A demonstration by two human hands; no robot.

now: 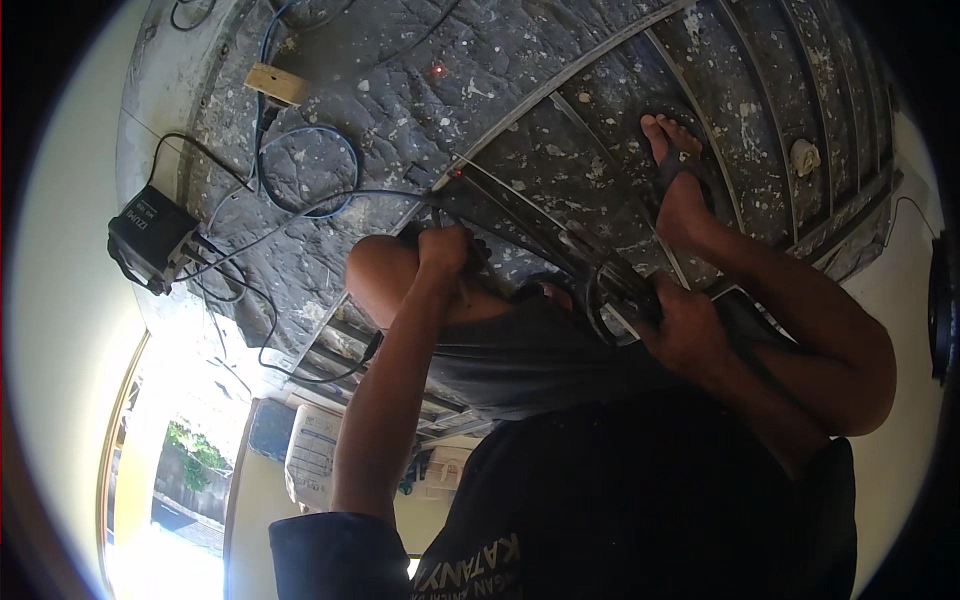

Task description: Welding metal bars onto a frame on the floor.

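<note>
Fingers of the right hand (690, 325) grip a dark tool (610, 295); left hand (445, 250) clenches thin metal rod (520, 215).

Dim, shadowed centre; blown-out daylight lower left (window glare); fisheye rim warped, dark.

Dark navy sleeve (335, 555), grey shorts (540, 365), black sandal (690, 160)

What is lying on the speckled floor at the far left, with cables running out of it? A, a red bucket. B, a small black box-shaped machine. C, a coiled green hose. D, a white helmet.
B: a small black box-shaped machine sits at the left edge of the speckled grey floor, with black cables leading from it toward the person's left hand.
</note>
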